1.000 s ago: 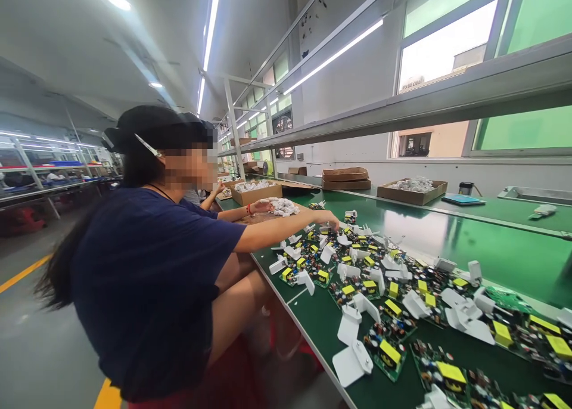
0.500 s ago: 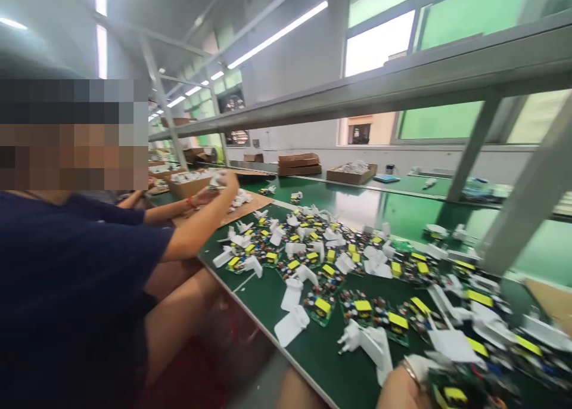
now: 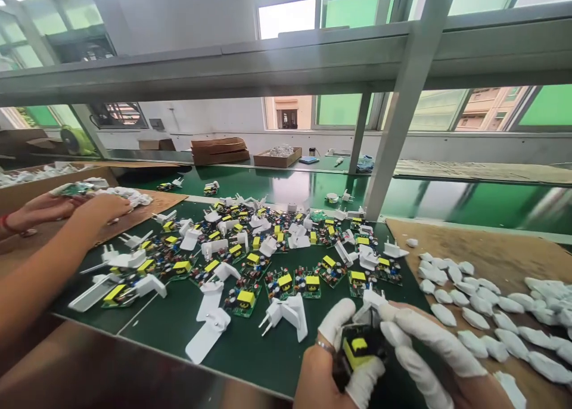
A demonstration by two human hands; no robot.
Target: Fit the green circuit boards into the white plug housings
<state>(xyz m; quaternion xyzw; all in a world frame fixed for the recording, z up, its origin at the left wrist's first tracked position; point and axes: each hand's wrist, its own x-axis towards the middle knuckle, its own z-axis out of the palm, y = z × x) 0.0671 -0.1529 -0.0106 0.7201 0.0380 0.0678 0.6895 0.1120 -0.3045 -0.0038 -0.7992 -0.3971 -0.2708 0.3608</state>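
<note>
My left hand point(image 3: 328, 361), with white coverings on its fingertips and a ring-like band, is closed around a circuit board with a yellow-topped transformer point(image 3: 357, 352). At the board's far end, a white plug housing point(image 3: 372, 301) rises between both hands. My right hand point(image 3: 440, 352), its fingers also covered in white, pinches at that housing with its fingertips; its palm side is partly hidden. Just left of my hands, a loose white plug housing point(image 3: 288, 315) lies on the green table point(image 3: 167, 337). Beyond it spreads a pile of circuit boards point(image 3: 245, 298) joined with white plug pieces.
Rows of white lumps point(image 3: 480, 301) lie on a brown cardboard sheet point(image 3: 402, 233) at right. A metal post point(image 3: 400, 117) stands behind the pile. At left, a co-worker's hands point(image 3: 89, 209) handle a board over another cardboard sheet. Boxes point(image 3: 218, 151) sit at the back.
My view has swung right, away from the co-worker's body. My left hand still holds the board, now closer to the middle, and my right hand has come into view beside it.
</note>
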